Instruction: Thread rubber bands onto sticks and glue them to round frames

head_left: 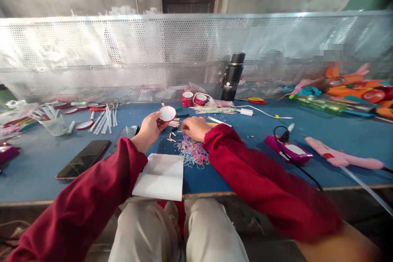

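Note:
My left hand (pixel 150 129) is closed on the edge of a round white disc with a red rim (pixel 168 113), holding it tilted above the table. My right hand (pixel 195 128) is to the right of it, low over the table, fingers curled downward; what they grip, if anything, is hidden. Just left of its fingertips lie small cut wooden pieces (pixel 171 137). A loose pile of colourful rubber bands (pixel 194 153) sits below my right wrist. Nearer to me, a folded white paper (pixel 161 176) reaches over the table's front edge.
On the left are a black phone (pixel 84 159), a plastic cup of sticks (pixel 54 125) and several glue sticks (pixel 106 120). A black thermos (pixel 233 75) and red tape rolls (pixel 188 99) stand behind. To the right lie a purple power strip (pixel 288 150) and pink glue gun (pixel 340 155).

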Tool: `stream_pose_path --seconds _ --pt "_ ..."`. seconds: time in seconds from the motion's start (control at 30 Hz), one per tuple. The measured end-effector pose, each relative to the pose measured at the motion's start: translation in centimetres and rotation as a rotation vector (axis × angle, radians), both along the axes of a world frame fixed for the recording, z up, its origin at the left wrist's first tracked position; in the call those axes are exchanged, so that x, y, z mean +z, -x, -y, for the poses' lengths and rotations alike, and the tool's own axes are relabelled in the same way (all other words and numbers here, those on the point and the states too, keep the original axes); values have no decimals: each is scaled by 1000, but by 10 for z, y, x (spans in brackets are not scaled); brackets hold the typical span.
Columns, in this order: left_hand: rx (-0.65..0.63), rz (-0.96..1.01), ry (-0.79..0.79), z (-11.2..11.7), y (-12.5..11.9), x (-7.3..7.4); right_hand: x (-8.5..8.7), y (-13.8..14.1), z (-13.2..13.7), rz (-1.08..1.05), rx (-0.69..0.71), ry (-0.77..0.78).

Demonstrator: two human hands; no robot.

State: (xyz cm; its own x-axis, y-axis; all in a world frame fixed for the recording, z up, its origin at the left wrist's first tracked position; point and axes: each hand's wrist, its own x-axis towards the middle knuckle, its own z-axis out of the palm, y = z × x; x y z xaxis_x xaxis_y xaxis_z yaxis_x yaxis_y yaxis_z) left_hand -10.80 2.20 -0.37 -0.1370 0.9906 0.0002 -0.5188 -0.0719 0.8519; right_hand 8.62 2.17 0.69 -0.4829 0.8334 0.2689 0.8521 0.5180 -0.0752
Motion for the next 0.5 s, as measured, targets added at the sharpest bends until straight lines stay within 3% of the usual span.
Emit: stream_pose_path --seconds 0.13,0.23,0.4,0.5 --pt "-119 -34 25 1 -2 -4 13 -39 -10 -207 -119 -58" --pt "-203 -89 73 4 -8 -8 13 -59 -18 -398 -149 -54" --pt "-354 -221 115 10 -18 -16 1 -61 -26 -764 -94 110" --pt "-374 -300 105 11 -22 -21 -3 -52 -23 -885 -10 204"
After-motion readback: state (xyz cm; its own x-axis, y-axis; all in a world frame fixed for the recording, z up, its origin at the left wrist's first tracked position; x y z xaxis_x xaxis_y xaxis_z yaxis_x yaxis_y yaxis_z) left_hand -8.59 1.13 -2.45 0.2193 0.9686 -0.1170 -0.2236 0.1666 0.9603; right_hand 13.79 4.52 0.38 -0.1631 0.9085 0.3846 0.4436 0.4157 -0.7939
